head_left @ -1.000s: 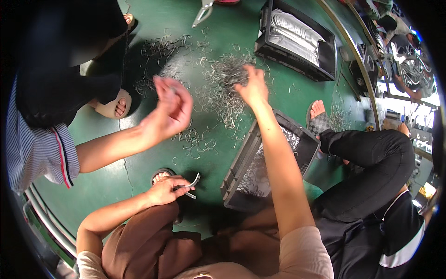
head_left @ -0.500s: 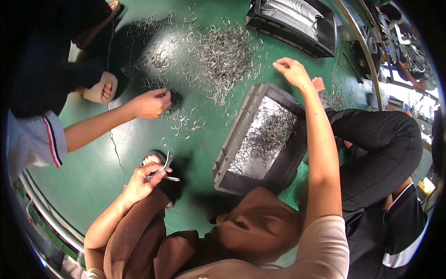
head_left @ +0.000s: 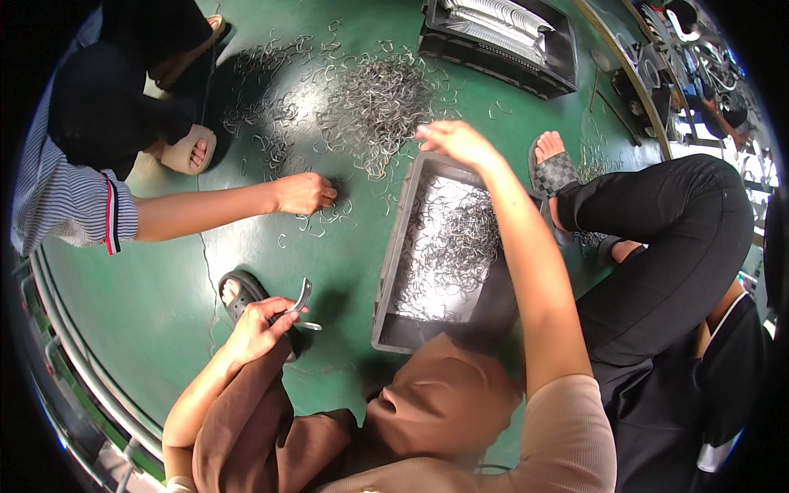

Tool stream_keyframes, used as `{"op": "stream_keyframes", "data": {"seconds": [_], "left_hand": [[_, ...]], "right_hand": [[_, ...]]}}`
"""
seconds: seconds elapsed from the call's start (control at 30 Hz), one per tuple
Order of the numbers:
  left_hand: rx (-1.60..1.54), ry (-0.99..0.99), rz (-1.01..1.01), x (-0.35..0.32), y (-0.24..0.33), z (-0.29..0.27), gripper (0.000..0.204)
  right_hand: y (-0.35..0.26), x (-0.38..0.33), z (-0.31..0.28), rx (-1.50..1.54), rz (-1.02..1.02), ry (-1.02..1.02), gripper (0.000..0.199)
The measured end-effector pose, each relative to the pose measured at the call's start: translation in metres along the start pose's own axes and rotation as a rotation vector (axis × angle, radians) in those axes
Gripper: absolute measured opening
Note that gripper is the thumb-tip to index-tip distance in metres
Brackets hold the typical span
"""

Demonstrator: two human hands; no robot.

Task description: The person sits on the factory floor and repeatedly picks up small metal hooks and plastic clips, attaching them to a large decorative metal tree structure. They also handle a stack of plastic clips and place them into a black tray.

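Observation:
My left hand (head_left: 261, 327) rests by my left knee, its fingers closed around a shiny curved metal piece (head_left: 304, 296) whose two ends stick out past the fingertips. My right hand (head_left: 454, 141) reaches over the far rim of a grey plastic crate (head_left: 381, 300), fingers partly stretched and nothing visible in them. Just beyond its fingertips lies a heap of small bent metal hooks (head_left: 385, 94) on the floor. Inside the crate, many similar loose hooks (head_left: 460, 234) lie over a white bottom.
At left a co-worker's hand (head_left: 308, 194) is closed over scattered hooks (head_left: 335, 215). A black crate (head_left: 485, 62) of stacked curved metal parts stands at the back. Another person's sandalled foot (head_left: 552, 164) is right of my crate. Metal railing (head_left: 90, 353) runs along the left.
My right hand has moved left, from beside the heap to the crate's far rim. My left hand keeps the metal piece. The co-worker's hand has shifted right and nearer.

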State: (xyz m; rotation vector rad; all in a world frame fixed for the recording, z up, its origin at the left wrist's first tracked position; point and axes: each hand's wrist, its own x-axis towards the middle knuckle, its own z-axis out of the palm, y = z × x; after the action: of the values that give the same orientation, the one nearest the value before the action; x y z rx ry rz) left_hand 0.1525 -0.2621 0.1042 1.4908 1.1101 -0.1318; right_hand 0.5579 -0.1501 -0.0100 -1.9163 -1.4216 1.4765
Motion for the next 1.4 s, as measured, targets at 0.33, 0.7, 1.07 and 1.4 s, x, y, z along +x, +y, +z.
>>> {"op": "stream_keyframes", "data": {"seconds": [0.33,0.7,1.07,1.4], "left_hand": [[-0.016,0.122,-0.079,-0.016,-0.027,-0.009,0.016],[-0.089,0.276,-0.107,-0.031,-0.04,-0.005,0.017],[-0.095,0.314,-0.101,-0.031,-0.019,0.021,0.018],[-0.1,0.062,-0.15,-0.061,-0.004,0.052,0.018]], "right_hand": [[0.164,0.022,-0.118,-0.06,0.3,0.766,0.015],[0.11,0.054,-0.107,-0.505,0.493,0.6,0.027],[0.071,0.071,-0.09,-0.574,0.101,0.173,0.032],[0.053,0.08,-0.058,-0.355,0.228,0.253,0.049]]}}
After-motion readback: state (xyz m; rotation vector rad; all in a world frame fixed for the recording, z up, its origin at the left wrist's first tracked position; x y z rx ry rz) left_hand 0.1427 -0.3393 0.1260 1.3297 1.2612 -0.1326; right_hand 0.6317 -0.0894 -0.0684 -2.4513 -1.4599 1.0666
